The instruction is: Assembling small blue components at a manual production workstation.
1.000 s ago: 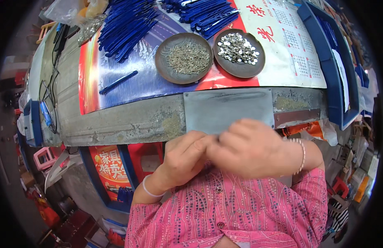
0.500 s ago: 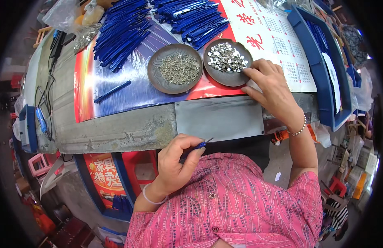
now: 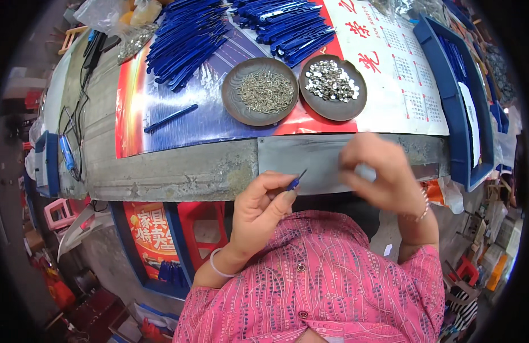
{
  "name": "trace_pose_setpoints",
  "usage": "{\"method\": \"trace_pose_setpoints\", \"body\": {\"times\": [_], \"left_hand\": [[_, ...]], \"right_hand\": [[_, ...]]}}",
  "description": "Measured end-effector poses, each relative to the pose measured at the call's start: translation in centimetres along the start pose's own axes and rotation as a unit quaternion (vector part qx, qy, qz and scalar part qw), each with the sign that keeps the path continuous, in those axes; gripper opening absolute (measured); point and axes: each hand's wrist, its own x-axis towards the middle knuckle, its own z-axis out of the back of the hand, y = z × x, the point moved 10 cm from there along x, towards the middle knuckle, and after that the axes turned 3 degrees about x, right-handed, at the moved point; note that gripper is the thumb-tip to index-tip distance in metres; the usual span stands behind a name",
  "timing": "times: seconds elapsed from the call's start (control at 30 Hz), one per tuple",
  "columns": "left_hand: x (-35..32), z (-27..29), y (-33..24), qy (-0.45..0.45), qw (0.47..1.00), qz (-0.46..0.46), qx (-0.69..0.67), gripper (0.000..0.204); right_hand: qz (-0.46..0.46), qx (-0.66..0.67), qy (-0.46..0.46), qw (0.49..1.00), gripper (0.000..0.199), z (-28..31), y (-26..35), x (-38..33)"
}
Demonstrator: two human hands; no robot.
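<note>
My left hand [image 3: 257,214] is closed around a small blue plastic piece [image 3: 293,184]. A thin dark metal pin [image 3: 303,173] sticks up out of its end, and my palm hides the rest. Over the grey plate at the table edge, my right hand [image 3: 384,171] is smeared by motion; whether it holds anything is unclear. A brown dish [image 3: 233,108] of small metal pins [image 3: 267,91] lies beyond my hands. Touching it on the right is a second brown dish [image 3: 317,107], filled with shiny round metal caps [image 3: 333,82].
Piles of long blue plastic strips [image 3: 184,43] lie at the back. A single blue strip [image 3: 171,119] rests left of the dishes on a printed poster. Blue trays [image 3: 481,171] stand at the right and below the table edge. A red stool [image 3: 203,220] is underneath.
My right hand has left the rim of the dish of caps and come back toward me, near the left hand. The left hand still grips the blue piece; the view has shifted slightly.
</note>
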Motion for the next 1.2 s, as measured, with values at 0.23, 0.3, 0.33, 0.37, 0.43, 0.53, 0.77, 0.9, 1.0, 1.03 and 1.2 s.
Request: {"method": "trace_pose_setpoints", "body": {"times": [0.23, 0.3, 0.33, 0.37, 0.43, 0.53, 0.77, 0.9, 1.0, 1.03, 1.2], "left_hand": [[0.0, -1.6, 1.3, 0.019, 0.995, 0.036, -0.086, 0.028], [-0.1, -2.0, 1.1, 0.031, 0.995, 0.027, -0.087, 0.029], [-0.2, -2.1, 1.1, 0.032, 0.995, 0.019, -0.09, 0.03], [-0.2, -2.1, 1.0, 0.034, 0.995, 0.012, -0.094, 0.03], [-0.4, -2.2, 1.2, 0.036, 0.994, 0.001, -0.103, 0.03], [-0.5, -2.3, 1.2, 0.045, 0.993, -0.028, -0.107, 0.029], [-1.1, -2.6, 0.5, 0.053, 0.993, -0.093, -0.051, 0.029], [-1.3, -2.8, -0.8, 0.007, 0.99, -0.137, -0.044, 0.03], [-1.4, -2.4, -2.5, -0.046, 0.974, -0.217, 0.041, 0.032], [-1.7, -2.3, -3.3, -0.06, 0.962, -0.254, 0.081, 0.032], [-2.7, -2.1, -4.5, -0.092, 0.939, -0.295, 0.15, 0.033]], "right_hand": [[0.045, 0.102, -0.079, 0.991, 0.024, -3.7, 1.6, -1.4], [0.065, 0.085, -0.1, 0.989, 0.024, -3.7, 1.8, -1.5], [0.067, 0.09, -0.11, 0.988, 0.025, -3.7, 1.7, -1.6], [0.069, 0.095, -0.119, 0.986, 0.026, -3.7, 1.7, -1.7], [0.058, 0.106, -0.128, 0.984, 0.025, -3.9, 1.4, -1.9], [0.0, 0.183, -0.129, 0.975, 0.021, -4.4, 0.2, -2.5], [-0.186, 0.611, -0.099, 0.763, 0.018, -8.5, -3.7, -3.4], [-0.165, 0.534, -0.17, 0.812, 0.016, -7.4, -2.6, -3.3], [-0.028, 0.198, -0.255, 0.946, 0.017, -3.5, 1.4, -2.8], [-0.025, 0.197, -0.252, 0.947, 0.017, -3.4, 1.8, -2.5], [0.058, 0.04, -0.237, 0.969, 0.012, -3.1, 4.1, -2.2]]}}
